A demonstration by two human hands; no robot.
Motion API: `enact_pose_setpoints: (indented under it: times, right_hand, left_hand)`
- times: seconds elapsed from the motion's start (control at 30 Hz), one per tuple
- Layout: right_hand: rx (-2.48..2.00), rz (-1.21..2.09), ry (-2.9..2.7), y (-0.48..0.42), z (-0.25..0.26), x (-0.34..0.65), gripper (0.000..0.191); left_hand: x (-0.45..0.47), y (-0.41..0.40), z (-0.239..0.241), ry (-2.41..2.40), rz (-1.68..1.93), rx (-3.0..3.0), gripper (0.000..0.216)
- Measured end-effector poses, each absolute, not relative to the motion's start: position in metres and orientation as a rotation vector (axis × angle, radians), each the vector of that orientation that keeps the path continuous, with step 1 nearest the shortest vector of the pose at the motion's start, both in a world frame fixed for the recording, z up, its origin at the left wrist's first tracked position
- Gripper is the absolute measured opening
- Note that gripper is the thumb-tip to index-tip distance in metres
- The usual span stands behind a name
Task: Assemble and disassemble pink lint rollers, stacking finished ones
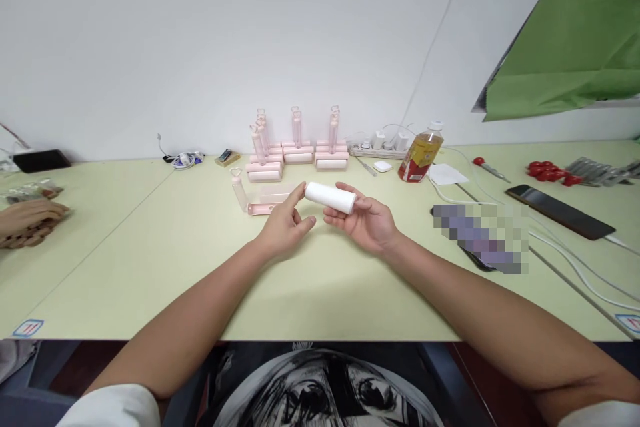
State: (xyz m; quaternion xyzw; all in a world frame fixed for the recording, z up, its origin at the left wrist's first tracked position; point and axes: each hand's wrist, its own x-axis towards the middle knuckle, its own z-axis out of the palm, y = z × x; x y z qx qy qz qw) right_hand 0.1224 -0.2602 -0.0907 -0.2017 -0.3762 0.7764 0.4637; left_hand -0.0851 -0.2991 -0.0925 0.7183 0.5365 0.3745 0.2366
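Note:
A white cylindrical roll [330,197], like a lint roller's sticky refill, is held above the table, tilted a little down to the right. My right hand [369,221] is palm up, its fingers closed around the roll's right end. At the left end, fingertips of my left hand [286,221] touch the roll, while its thumb is spread away from it. Just behind my left hand lies an open pink lint roller case [259,209] with a clear cover [276,193]. Its pink handle [239,191] stands up at the left.
Several assembled pink lint rollers [264,172] stand along the wall. To the right are a power strip [385,152], a drink bottle [421,153], a blurred-out phone-like object [480,240], a black phone [560,211] and cables. Another person's hand [33,219] rests at far left.

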Motion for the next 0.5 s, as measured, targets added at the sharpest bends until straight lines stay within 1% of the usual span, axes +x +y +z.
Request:
enact_pose_setpoints:
  times: [0.13, 0.27, 0.37, 0.43, 0.5]
  right_hand:
    - [-0.462, 1.895, -1.031, -0.263, -0.090, 0.122, 0.038]
    - [-0.408, 1.932, -1.009, -0.268, -0.091, 0.119, 0.044]
    - [-0.428, 1.955, -0.976, -0.269, -0.091, 0.118, 0.044]
    - [-0.462, 1.936, -0.956, -0.267, -0.091, 0.118, 0.042]
    - [-0.498, 1.909, -0.939, -0.265, -0.092, 0.119, 0.040]
  left_hand:
    - [-0.083, -0.299, -0.096, 1.403, 1.093, 1.889, 0.080]
    - [-0.075, -0.307, -0.090, 1.382, 0.961, 2.020, 0.069]
    - [-0.076, -0.310, -0.084, 1.348, 0.859, 2.193, 0.062]
    - [-0.082, -0.307, -0.082, 1.430, 0.906, 2.260, 0.060]
    - [-0.092, -0.300, -0.080, 1.626, 0.984, 2.259, 0.052]
